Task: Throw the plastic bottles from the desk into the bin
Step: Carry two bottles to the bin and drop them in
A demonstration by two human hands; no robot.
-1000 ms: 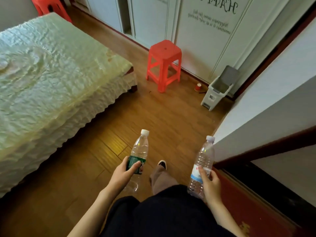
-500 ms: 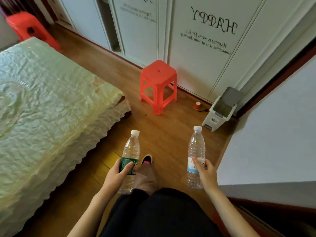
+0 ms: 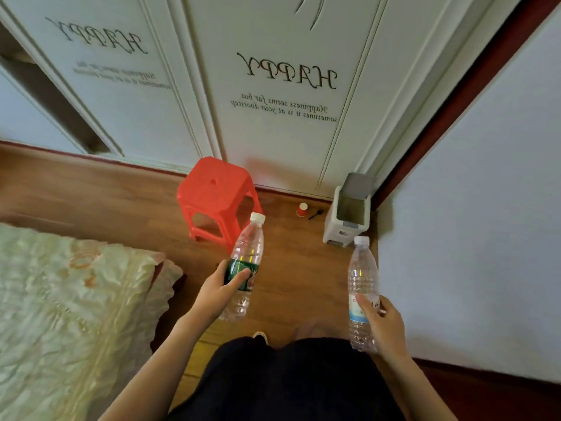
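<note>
My left hand (image 3: 217,294) grips a clear plastic bottle with a green label (image 3: 246,256) around its middle, cap pointing up and away. My right hand (image 3: 384,325) holds a second clear bottle with a white and blue label (image 3: 361,278) near its lower half, upright. A small white bin (image 3: 346,229) with its grey lid raised stands on the floor in the corner ahead, just beyond the right bottle's cap. The bin's opening looks dark; I cannot tell what is inside.
A red plastic stool (image 3: 217,199) stands left of the bin, in front of white wardrobe doors (image 3: 282,123). A red paper cup (image 3: 302,209) and a small black spoon (image 3: 315,214) lie between them. A bed with a pale green cover (image 3: 69,314) fills the left; a white wall (image 3: 473,238) is right.
I have walked closer to the bin and stool, which now appear larger and nearer. Both hands have kept their bottles and raised them slightly; the bed has slid to the lower left.
</note>
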